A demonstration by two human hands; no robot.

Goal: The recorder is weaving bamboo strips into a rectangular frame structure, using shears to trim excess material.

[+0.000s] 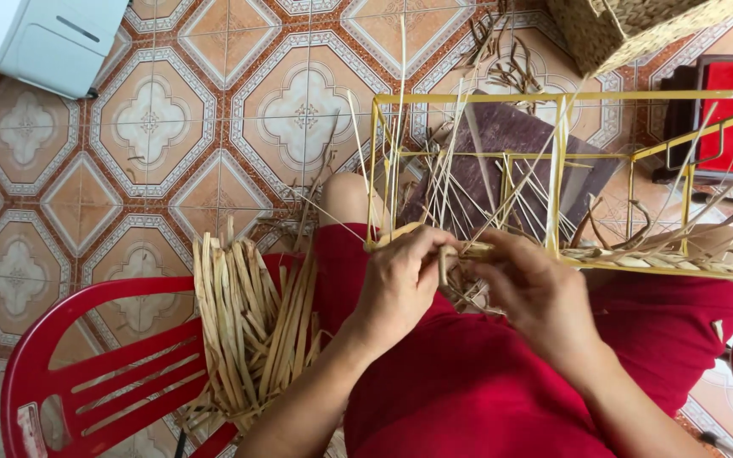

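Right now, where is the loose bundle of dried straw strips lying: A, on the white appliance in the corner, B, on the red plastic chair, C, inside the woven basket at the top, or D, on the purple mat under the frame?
B: the bundle of dried straw strips lies across the seat of the red plastic chair, beside the left hand.

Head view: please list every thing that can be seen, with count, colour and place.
frame: one, yellow wire, on the lap, centre right
strands: many, pale, standing inside the frame
woven band: one, straw, along the frame's lower rail
bundle: one, tan strips, on the chair
chair: one, red, lower left
basket: one, woven tan, top right
box: one, white, top left
floor: patterned orange tiles
clothes: red
left hand: pinching a strip
right hand: pinching the strip at the rail
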